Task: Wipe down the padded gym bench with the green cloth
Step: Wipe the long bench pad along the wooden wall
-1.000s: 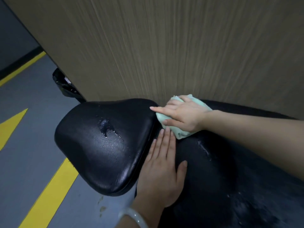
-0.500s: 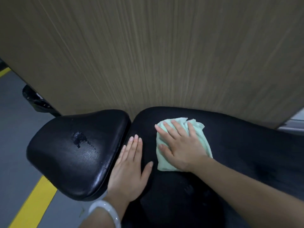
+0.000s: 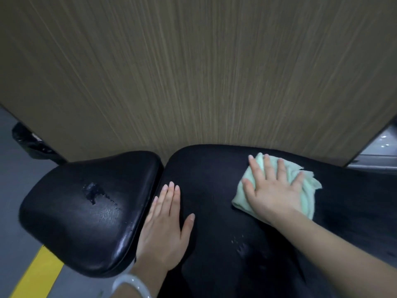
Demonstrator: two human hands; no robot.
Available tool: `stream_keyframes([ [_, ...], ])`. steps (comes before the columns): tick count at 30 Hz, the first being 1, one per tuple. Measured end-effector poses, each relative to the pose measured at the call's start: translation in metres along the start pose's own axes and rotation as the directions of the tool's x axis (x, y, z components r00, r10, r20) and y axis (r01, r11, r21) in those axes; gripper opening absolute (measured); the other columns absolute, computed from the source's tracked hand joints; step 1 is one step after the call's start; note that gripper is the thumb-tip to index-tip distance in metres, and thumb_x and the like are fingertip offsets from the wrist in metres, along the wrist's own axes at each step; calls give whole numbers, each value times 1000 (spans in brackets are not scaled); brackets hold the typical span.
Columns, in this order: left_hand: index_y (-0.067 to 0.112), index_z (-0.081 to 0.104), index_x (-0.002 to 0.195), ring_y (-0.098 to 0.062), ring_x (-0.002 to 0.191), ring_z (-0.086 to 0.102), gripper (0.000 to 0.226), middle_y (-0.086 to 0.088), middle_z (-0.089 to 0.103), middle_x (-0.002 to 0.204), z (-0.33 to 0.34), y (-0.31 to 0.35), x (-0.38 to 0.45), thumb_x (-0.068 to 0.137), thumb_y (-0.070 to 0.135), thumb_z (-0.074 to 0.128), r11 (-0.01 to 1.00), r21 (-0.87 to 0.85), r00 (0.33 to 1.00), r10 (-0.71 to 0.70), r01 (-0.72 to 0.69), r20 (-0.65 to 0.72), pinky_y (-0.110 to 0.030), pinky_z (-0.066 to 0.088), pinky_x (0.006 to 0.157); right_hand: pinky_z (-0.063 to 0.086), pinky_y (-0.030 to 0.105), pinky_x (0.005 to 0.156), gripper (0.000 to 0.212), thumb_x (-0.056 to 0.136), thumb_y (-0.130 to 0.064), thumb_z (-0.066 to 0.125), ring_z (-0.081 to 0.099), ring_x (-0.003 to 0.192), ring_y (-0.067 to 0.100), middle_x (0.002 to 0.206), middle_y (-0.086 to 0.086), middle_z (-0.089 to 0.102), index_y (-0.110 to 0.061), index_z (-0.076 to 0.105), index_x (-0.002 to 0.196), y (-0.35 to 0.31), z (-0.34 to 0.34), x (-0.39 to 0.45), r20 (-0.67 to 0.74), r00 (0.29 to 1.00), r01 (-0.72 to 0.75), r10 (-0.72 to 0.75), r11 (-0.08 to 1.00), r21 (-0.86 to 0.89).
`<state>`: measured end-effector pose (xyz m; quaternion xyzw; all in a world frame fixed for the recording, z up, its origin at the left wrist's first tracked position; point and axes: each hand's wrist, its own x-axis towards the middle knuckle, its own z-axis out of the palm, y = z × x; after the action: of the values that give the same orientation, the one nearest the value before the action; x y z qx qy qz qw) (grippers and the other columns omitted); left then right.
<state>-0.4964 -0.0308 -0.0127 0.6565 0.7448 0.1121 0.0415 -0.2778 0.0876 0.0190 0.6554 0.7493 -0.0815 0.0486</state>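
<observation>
Pressing flat with spread fingers, the right hand (image 3: 271, 193) keeps the green cloth (image 3: 305, 188) pinned on the long pad of the bench (image 3: 210, 168), which is steadied, presumably, by the open left hand (image 3: 165, 224).

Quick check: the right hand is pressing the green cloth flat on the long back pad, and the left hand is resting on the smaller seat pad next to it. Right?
Not quite. In the head view the left hand lies flat on the long back pad, beside the gap, not on the seat pad. The rest holds: the right hand presses the green cloth flat on that back pad.
</observation>
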Motion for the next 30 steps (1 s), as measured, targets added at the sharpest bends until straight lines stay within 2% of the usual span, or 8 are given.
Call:
stream_keyframes([
  [7, 8, 2, 153, -16, 147, 0, 73, -4, -2, 161, -2, -2, -3, 99, 57, 10, 996, -38, 995, 80, -82, -60, -33, 4, 116, -8, 68, 108, 60, 96, -55, 13, -10, 147, 29, 161, -2, -6, -39, -9, 150, -102, 13, 31, -122, 934, 337, -334, 942, -1],
  [11, 7, 4, 153, -17, 147, 4, 74, -5, 1, 161, 2, -6, -2, 100, 57, 14, 994, -49, 993, 94, -98, -73, -32, 6, 116, -9, 66, 109, 68, 84, -58, -5, -4, 147, 26, 161, -5, 1, -41, -2, 150, -118, 10, 33, -68, 781, 620, -621, 783, -42],
  [13, 7, 6, 153, -16, 147, 5, 76, -4, 3, 161, 3, -8, -1, 98, 59, 14, 994, -60, 994, 88, -91, -58, -31, 6, 116, -11, 63, 110, 74, 78, -57, -12, -3, 148, 24, 161, -6, 4, -42, -1, 150, -109, 8, 31, -47, 733, 677, -678, 735, -43],
  [15, 8, 7, 153, -14, 147, 6, 78, -4, 6, 161, 3, -8, 1, 97, 62, 12, 996, -49, 997, 76, -78, -33, -31, 8, 115, -15, 59, 111, 69, 83, -57, -6, -5, 148, 22, 161, -6, 4, -42, 0, 150, -92, 7, 26, -77, 739, 671, -669, 742, -8],
  [19, 10, 16, 152, -8, 146, 3, 82, -3, 15, 159, 2, -7, 4, 94, 68, 10, 997, 42, 997, 67, -69, 41, -30, 6, 115, -18, 56, 110, 60, 90, -57, 6, -10, 147, 21, 161, -6, 1, -45, 0, 149, -49, 12, 4, -99, 834, 550, -543, 832, 70],
  [24, 18, 3, 150, 2, 142, -15, 89, 7, -2, 158, 0, -5, 3, 84, 77, -2, 998, 29, 998, 51, -52, 47, -22, -9, 115, 13, 60, 106, 51, 93, -52, 29, 41, 136, 28, 144, -2, 49, -38, 40, 141, 11, 17, -25, -143, 922, 371, -359, 926, 66],
  [27, 18, -4, 148, 0, 141, -19, 89, 7, -8, 157, -4, -1, 4, 80, 76, -5, 999, 44, 998, 10, -12, 59, -19, -16, 113, 3, 57, 109, 55, 93, -55, 21, 28, 143, 25, 151, -5, 38, -41, 26, 146, 54, 15, -42, -143, 956, 268, -256, 961, 73],
  [30, 7, 12, 146, -11, 145, 3, 82, -3, 15, 156, -2, 14, 2, 91, 66, -1, 993, 116, 999, 15, -19, 37, -19, -12, 114, -13, 54, 110, 64, 84, -61, -4, -3, 148, 19, 161, -10, 6, -47, -8, 146, 92, 11, -50, -102, 983, 158, -152, 986, 57],
])
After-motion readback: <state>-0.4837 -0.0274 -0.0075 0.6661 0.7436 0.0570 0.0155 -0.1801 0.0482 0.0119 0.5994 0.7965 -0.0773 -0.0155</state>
